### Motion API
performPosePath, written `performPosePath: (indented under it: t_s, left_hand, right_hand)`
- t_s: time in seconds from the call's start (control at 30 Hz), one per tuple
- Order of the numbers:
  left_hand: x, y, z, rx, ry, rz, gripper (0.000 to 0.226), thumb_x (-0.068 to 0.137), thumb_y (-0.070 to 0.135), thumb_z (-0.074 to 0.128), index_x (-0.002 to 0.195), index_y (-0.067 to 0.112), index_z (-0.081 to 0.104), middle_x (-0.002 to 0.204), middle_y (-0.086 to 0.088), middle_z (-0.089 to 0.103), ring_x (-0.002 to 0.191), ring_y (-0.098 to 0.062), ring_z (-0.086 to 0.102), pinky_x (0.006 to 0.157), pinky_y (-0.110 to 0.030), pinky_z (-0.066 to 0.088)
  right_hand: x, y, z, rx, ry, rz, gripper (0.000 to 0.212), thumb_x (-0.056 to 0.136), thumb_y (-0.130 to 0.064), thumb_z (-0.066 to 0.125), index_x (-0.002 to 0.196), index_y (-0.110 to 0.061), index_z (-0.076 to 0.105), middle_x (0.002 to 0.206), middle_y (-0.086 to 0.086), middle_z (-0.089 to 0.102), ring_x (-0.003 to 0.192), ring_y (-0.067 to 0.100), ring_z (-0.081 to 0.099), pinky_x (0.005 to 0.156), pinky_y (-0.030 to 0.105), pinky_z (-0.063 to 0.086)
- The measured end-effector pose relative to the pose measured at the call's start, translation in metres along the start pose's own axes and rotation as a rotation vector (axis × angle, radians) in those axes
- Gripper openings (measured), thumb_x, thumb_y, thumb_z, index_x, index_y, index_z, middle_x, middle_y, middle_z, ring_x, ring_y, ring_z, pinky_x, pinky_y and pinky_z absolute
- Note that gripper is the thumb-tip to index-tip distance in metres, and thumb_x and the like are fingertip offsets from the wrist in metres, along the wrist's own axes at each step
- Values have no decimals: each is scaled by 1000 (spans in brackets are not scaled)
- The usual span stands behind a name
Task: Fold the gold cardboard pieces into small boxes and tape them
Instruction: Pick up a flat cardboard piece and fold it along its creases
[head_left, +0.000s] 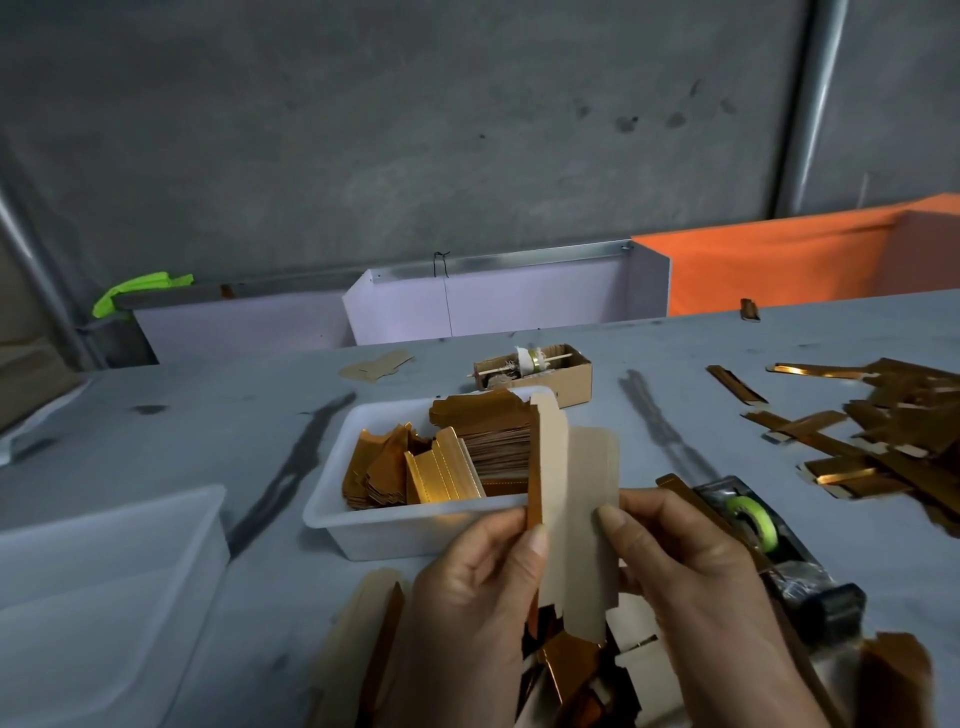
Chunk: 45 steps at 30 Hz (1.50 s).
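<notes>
- At far left, a translucent plastic tub (104, 545) sits on the scuffed grey table (208, 415), near your left arm.
- Ahead of your hands, a white tray (332, 499) holds stacked gold blanks (415, 462), shiny foil on one face.
- Your left hand (478, 587) pinches the cardboard piece (571, 519) along its left edge, thumb on the plain face, fingers curled behind.
- The piece stands nearly upright between both hands, long axis running away from you, matte tan side facing you and a thin gold panel already turned along the left crease.
- Your right hand (685, 571) grips the right edge, thumb pressed flat on the board; both hands are equally near.
- Just right, a black tape dispenser (769, 540) carries a green roll, within the right hand's reach.
- Far right, folded gold strips (893, 441) lie heaped.
</notes>
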<state>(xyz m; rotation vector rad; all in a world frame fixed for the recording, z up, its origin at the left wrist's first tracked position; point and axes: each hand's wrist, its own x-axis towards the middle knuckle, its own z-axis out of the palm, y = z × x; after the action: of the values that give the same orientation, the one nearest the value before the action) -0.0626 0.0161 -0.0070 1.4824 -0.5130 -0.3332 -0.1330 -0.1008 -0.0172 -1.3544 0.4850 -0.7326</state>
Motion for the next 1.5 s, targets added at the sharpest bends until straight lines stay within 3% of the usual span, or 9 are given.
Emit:
performPosePath:
  t_s: [0.1, 0.3, 0.43, 0.57, 0.87, 0.97, 1.13, 1.3, 1.5]
  left_hand:
    - [-1, 3, 2, 87, 41, 53, 18, 83, 19, 67, 78, 36, 65, 74, 35, 67, 76, 20, 60, 56, 2, 42]
    - [-4, 2, 12, 293, 176, 192, 27, 81, 17, 70, 76, 42, 61, 84, 37, 65, 83, 14, 63, 63, -2, 47]
    - [-2, 6, 10, 197, 112, 93, 18, 84, 16, 66, 87, 34, 65, 84, 33, 67, 81, 16, 62, 61, -1, 45]
    - [-1, 9, 5, 54, -36, -18, 15, 85, 17, 64, 96, 26, 69, 90, 20, 73, 87, 7, 66, 66, -7, 50]
    - [-4, 2, 11, -3, -125, 50, 35, 84, 11, 64, 109, 36, 64, 100, 22, 71, 99, 5, 64, 79, -11, 51]
    - [-5, 1, 14, -13, -158, 55, 36, 83, 14, 63, 110, 38, 63, 102, 20, 71, 102, 1, 64, 82, -16, 52]
    - [-3, -2, 17, 17, -106, -3, 31, 74, 54, 52, 100, 52, 67, 102, 22, 70, 97, 6, 63, 72, -11, 52]
    - [4, -8, 17, -140, -204, -131, 32, 70, 53, 65, 98, 39, 72, 106, 3, 72, 104, -21, 66, 94, -46, 50]
    - [6, -11, 20, -185, -209, -141, 23, 68, 39, 72, 90, 34, 74, 93, 0, 75, 92, -18, 70, 84, -36, 53]
  right_hand:
    - [-3, 0, 0, 21, -37, -21, 16, 66, -30, 63, 80, -25, 70, 85, -10, 70, 80, 1, 66, 52, 16, 52]
    - [-6, 1, 4, 28, -107, -28, 23, 58, -43, 65, 78, -31, 65, 89, -7, 67, 82, 6, 64, 57, 16, 51]
    - [-3, 0, 4, 25, -164, -44, 31, 68, -53, 54, 83, -30, 67, 97, -6, 71, 90, 5, 67, 62, 21, 54]
    - [1, 5, 0, 46, -140, -16, 30, 58, -44, 69, 82, -26, 68, 94, 3, 71, 90, 18, 69, 75, 37, 54]
    - [3, 6, 1, 144, -63, 32, 52, 53, -26, 74, 104, -20, 62, 94, 6, 73, 89, 21, 70, 77, 37, 51]
    - [1, 5, 0, 129, -64, 40, 49, 53, -25, 71, 102, -21, 64, 91, 5, 73, 88, 20, 70, 78, 36, 50]
    - [-2, 2, -2, 88, -74, 32, 26, 60, -27, 67, 86, -31, 71, 83, 5, 68, 84, 21, 67, 73, 34, 49]
    - [-5, -1, -5, 143, -135, 47, 23, 63, -30, 65, 84, -22, 72, 82, 6, 68, 78, 18, 66, 72, 35, 48]
    - [-7, 0, -8, 155, -120, 50, 28, 61, -39, 67, 82, -21, 72, 75, 2, 69, 70, 17, 66, 61, 28, 48]
